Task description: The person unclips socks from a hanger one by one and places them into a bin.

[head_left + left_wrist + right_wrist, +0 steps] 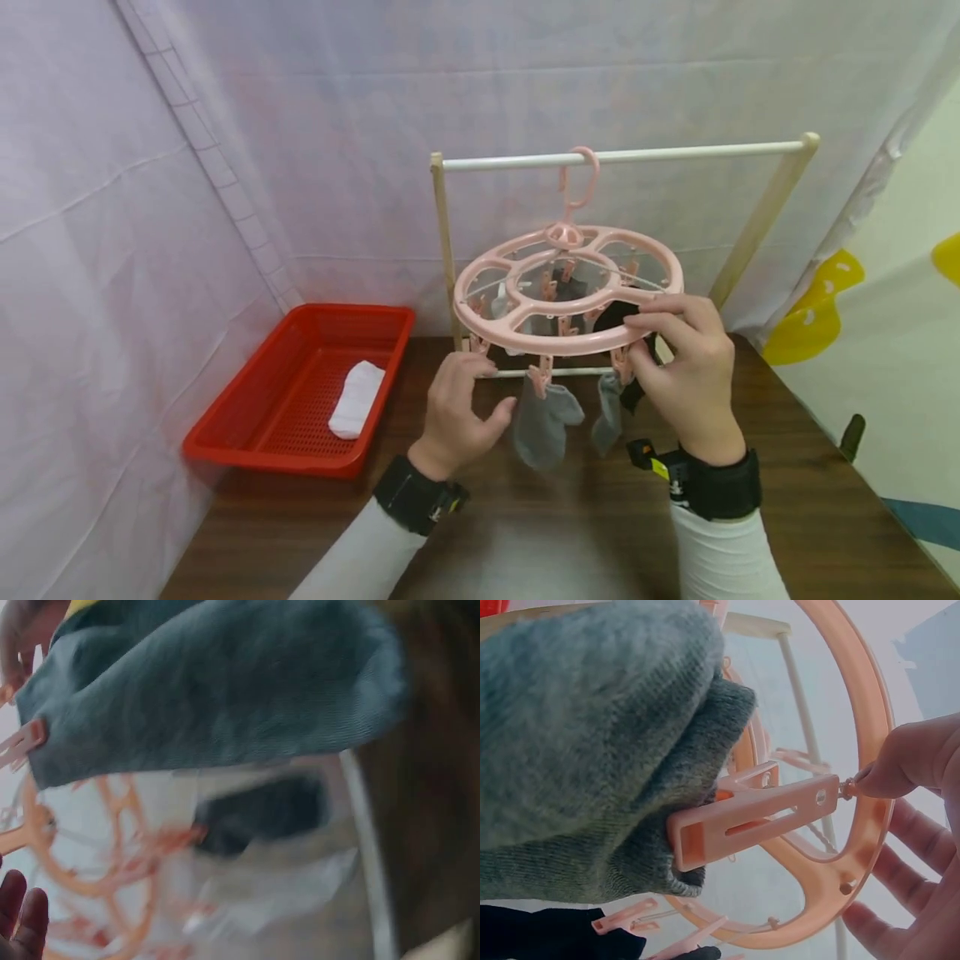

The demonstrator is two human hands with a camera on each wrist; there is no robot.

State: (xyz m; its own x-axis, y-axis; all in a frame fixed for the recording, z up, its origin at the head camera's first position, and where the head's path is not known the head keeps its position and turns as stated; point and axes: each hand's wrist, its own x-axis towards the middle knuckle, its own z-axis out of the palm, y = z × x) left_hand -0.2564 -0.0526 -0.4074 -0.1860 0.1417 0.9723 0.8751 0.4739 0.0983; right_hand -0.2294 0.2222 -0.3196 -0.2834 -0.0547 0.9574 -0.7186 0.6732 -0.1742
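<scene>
A pink round clip hanger [525, 342] hangs by its hook from a white rail. My right hand [688, 367] pinches its rim at the front right, thumb below and fingers above. Beside that thumb, in the right wrist view, a pink clothespin [757, 825] bites the cuff of a grey sock [607, 750]. My left hand [456, 417] is at the front left below the rim, thumb apart from its loosely bent fingers, with nothing held. Just right of it a grey sock [540, 425] dangles from a clothespin [540, 375]. Darker socks and a white one hang farther back.
At the left on the brown table [480, 533] stands a red plastic basket [300, 458] with a folded white cloth item [357, 400] inside. Wooden posts [765, 217] carry the white rail [510, 162]. White sheeting [337, 150] lines the back and left.
</scene>
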